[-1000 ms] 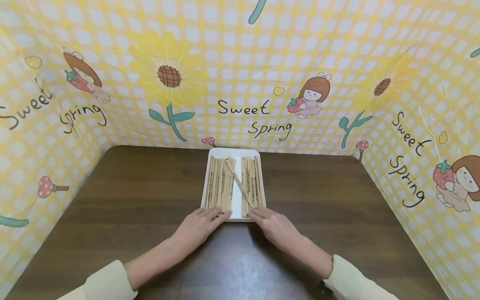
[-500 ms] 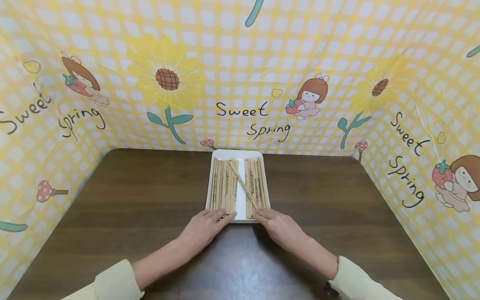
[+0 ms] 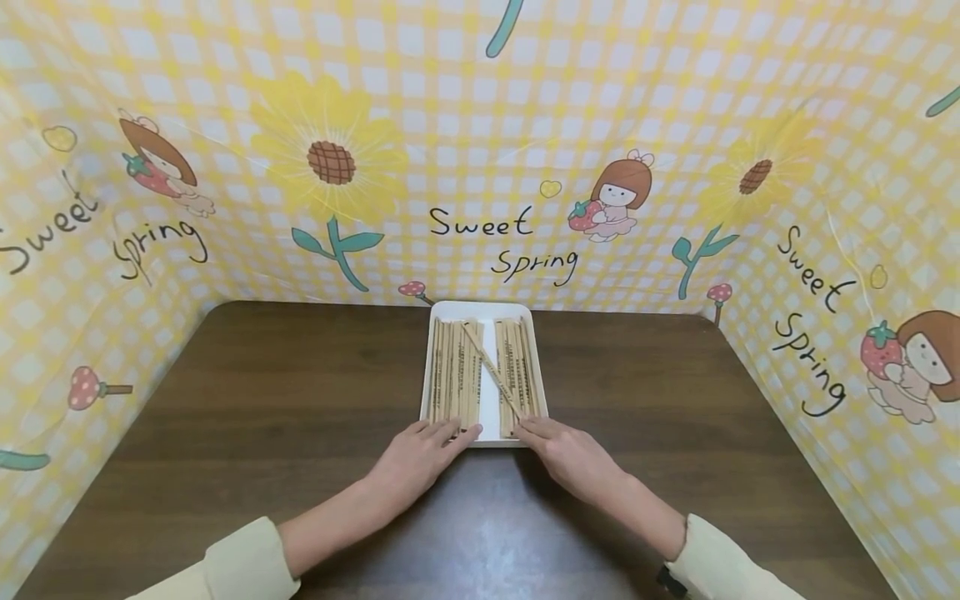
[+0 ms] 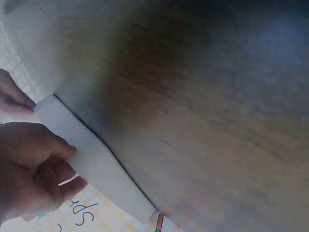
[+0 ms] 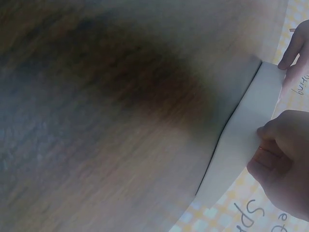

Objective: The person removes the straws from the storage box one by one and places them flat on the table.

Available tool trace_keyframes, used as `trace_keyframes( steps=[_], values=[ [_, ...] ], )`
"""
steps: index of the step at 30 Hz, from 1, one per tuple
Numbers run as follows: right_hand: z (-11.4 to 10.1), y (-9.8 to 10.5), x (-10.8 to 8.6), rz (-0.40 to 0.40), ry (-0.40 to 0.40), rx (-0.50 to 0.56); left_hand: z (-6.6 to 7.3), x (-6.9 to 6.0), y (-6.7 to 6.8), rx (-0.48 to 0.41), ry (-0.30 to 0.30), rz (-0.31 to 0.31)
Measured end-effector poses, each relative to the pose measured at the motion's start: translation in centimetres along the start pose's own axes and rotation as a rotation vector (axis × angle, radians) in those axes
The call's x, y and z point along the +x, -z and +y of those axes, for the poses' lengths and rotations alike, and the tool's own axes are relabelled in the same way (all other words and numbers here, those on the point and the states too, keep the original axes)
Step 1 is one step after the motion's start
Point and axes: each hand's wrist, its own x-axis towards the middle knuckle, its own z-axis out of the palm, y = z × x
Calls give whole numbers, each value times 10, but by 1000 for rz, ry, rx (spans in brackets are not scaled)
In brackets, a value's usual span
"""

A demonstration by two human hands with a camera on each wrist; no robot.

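Note:
A white rectangular tray stands at the back of the table. Slim tan sticks with dark print, seemingly paper-wrapped, lie in it lengthwise: a left row and a narrower right row. One loose stick slants across the white gap between them. My left hand grips the tray's near left corner, my right hand its near right corner. In the left wrist view the thumb lies against the outer wall with fingers at the rim; the right wrist view shows the same hold. My hands cover the sticks' near ends.
The brown wooden table spreads to both sides and in front of the tray. A yellow checked cloth with flowers and lettering rises behind it and at the left and right. The tray's far end is close to the cloth.
The tray has slid a little to the right along the table, both hands moving with it. The sticks keep their places inside. The head view has shifted slightly.

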Motion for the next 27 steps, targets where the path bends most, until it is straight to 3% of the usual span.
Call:
trace_keyframes(
  steps=[15,22,27],
  values=[
    [-1,0,-1,12,15,-1,-19,-13,-7,-78,-130,18],
    [0,1,2,3,8,-7,-24,-13,-9,-76,-145,31],
    [1,7,7,-45,-16,47,-24,-12,-11,-82,-154,85]
  ],
)
